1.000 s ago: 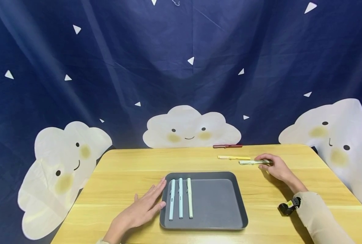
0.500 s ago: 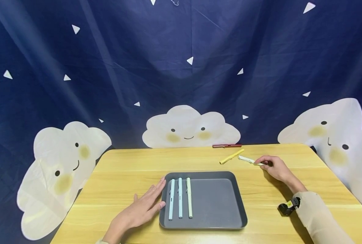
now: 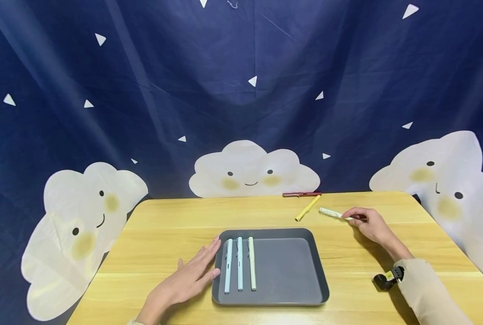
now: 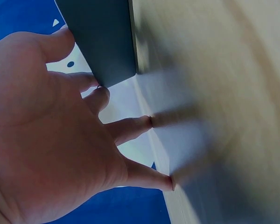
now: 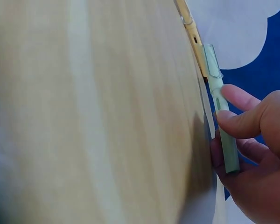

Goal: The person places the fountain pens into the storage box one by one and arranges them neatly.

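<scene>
Over the back right of the table, my right hand [image 3: 369, 224] pinches a pale green pen [image 3: 330, 212] between thumb and fingers; its clip end points left. In the right wrist view the same pen [image 5: 222, 107] slants across the fingers. My left hand [image 3: 186, 277] rests with straight fingers against the left rim of a dark grey tray [image 3: 288, 271]. Two light blue pens [image 3: 228, 266] and a pale green-yellow pen [image 3: 252, 264] lie side by side in the tray's left part. The left wrist view has the left fingertips [image 4: 100, 95] at the tray's wall [image 4: 102, 42].
A yellow pen [image 3: 307, 208] lies slanted, left of the held pen. Behind it a dark red pen [image 3: 301, 194] lies along the back edge of the wooden table [image 3: 176, 221]. A dark blue curtain [image 3: 164, 90] with clouds hangs behind.
The yellow pen has swung from lying crosswise to a slant, its far end close to the red pen. The green pen in my right hand has tilted. My left hand stays at the tray.
</scene>
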Motion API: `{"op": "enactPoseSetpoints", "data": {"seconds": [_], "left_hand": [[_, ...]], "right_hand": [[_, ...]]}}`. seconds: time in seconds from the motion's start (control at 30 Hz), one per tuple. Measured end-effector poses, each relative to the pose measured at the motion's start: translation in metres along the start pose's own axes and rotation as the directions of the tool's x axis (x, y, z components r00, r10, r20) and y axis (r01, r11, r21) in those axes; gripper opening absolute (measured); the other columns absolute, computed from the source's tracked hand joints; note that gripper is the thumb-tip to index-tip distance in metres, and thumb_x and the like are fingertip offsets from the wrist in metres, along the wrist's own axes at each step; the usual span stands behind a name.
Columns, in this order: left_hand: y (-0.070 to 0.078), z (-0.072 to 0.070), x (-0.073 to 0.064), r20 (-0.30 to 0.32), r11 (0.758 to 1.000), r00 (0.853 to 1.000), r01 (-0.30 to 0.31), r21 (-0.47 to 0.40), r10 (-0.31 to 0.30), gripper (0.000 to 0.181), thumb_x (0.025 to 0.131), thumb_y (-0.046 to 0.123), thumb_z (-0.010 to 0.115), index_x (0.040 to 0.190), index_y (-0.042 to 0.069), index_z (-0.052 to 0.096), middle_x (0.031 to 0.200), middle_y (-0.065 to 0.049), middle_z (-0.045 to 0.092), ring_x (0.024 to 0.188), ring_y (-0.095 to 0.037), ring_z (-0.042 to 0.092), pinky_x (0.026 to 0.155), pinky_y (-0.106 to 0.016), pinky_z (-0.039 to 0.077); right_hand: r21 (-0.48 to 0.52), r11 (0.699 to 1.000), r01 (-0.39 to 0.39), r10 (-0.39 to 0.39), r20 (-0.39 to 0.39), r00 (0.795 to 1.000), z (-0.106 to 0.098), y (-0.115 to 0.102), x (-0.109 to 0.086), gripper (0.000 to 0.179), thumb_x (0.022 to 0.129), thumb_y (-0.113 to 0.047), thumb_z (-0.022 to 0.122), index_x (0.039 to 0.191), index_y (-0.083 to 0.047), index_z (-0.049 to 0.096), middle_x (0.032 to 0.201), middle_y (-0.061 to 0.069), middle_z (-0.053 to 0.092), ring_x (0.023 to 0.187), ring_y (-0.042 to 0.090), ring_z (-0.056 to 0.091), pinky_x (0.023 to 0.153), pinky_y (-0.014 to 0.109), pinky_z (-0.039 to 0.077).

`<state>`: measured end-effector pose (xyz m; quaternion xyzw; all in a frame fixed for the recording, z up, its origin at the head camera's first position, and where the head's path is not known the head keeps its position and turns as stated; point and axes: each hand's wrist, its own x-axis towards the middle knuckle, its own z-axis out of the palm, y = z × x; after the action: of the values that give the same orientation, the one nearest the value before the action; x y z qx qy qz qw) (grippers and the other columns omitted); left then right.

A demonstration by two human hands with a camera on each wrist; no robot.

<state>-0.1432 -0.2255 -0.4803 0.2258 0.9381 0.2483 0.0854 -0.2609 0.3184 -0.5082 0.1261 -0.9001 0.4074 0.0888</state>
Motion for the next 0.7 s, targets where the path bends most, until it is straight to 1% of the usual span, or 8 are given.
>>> {"op": "enactPoseSetpoints", "data": {"seconds": [0.13, 0.33, 0.53, 0.7], "left_hand": [[-0.001, 0.001, 0.000, -0.001, 1.000, 1.000, 0.003, 0.001, -0.003, 0.068, 0.109, 0.049, 0.043, 0.167, 0.028, 0.013, 0.171, 0.007, 0.011, 0.151, -0.043, 0.024, 0.097, -0.091, 0.006], [-0.001, 0.002, 0.000, -0.001, 1.000, 1.000, 0.006, -0.003, -0.006, 0.068, 0.109, 0.049, 0.043, 0.167, 0.029, 0.013, 0.171, 0.008, 0.011, 0.151, -0.043, 0.024, 0.097, -0.090, 0.006], [-0.001, 0.001, 0.001, -0.001, 1.000, 1.000, 0.010, -0.004, -0.010, 0.068, 0.109, 0.049, 0.043, 0.167, 0.028, 0.014, 0.171, 0.009, 0.011, 0.151, -0.043, 0.024, 0.098, -0.090, 0.005], [-0.002, 0.001, 0.001, 0.002, 1.000, 1.000, 0.011, 0.000, -0.011, 0.068, 0.109, 0.049, 0.044, 0.166, 0.029, 0.013, 0.171, 0.008, 0.011, 0.151, -0.043, 0.023, 0.099, -0.089, 0.005]], "right_hand": [[0.001, 1.000, 0.018, -0.018, 0.004, 1.000, 0.002, -0.002, -0.001, 0.019, 0.091, 0.012, 0.067, 0.101, -0.001, 0.077, 0.100, 0.016, 0.074, 0.078, 0.010, 0.059, 0.066, 0.020, 0.048], [0.026, 1.000, 0.018, -0.018, -0.004, 1.000, 0.005, -0.004, -0.003, 0.020, 0.092, 0.014, 0.064, 0.103, 0.001, 0.076, 0.092, 0.014, 0.071, 0.073, 0.008, 0.051, 0.062, 0.021, 0.043], [0.089, 0.996, 0.002, -0.003, 0.005, 1.000, 0.006, -0.005, -0.008, 0.021, 0.096, 0.012, 0.060, 0.107, 0.003, 0.075, 0.101, 0.019, 0.074, 0.079, 0.006, 0.057, 0.064, 0.018, 0.046], [0.150, 0.988, -0.038, 0.036, 0.021, 0.999, 0.006, -0.008, -0.011, 0.019, 0.099, 0.008, 0.058, 0.109, 0.007, 0.074, 0.103, 0.022, 0.074, 0.081, 0.006, 0.060, 0.061, 0.019, 0.048]]}}
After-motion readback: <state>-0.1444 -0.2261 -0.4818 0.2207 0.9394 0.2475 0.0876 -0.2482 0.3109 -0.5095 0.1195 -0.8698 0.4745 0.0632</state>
